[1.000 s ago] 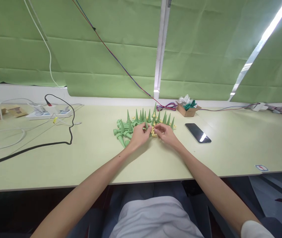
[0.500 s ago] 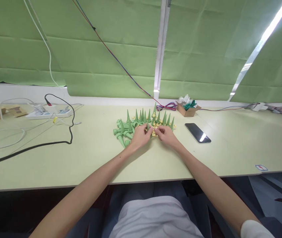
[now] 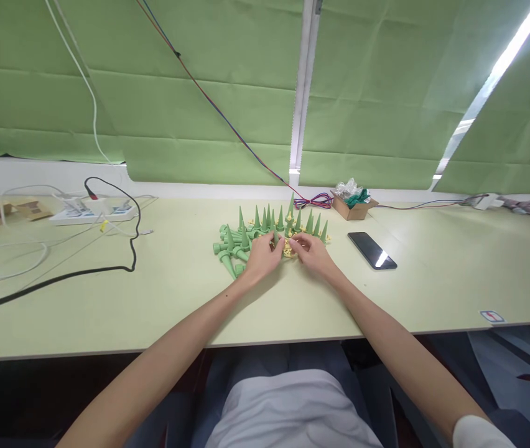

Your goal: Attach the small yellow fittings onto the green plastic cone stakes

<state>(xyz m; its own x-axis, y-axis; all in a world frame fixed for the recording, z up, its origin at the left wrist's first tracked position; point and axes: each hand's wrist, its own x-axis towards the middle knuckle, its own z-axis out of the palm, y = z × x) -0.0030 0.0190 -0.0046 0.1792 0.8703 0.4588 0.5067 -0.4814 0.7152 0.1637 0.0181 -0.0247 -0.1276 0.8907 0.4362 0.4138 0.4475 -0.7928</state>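
Observation:
My left hand (image 3: 265,254) is closed on a green spike, whose tip shows above the fingers. Close beside it, my right hand (image 3: 310,251) pinches a small yellow part, mostly hidden by the fingertips. Small yellow pieces (image 3: 288,250) lie between and behind the hands. Several green cone spikes (image 3: 268,216) stand upright in a row behind them. More green spikes (image 3: 226,261) lie on their sides left of my left hand.
A black phone (image 3: 372,250) lies right of the hands on the table (image 3: 167,311). Behind it sits a small cardboard box (image 3: 355,210) with green and clear material. At the left are a power strip (image 3: 92,213), a black cable (image 3: 83,271) and cardboard pieces (image 3: 32,209).
The fingertips have shifted slightly, and the green spike in my left hand has tilted a little to the left. Both arms are nearly still.

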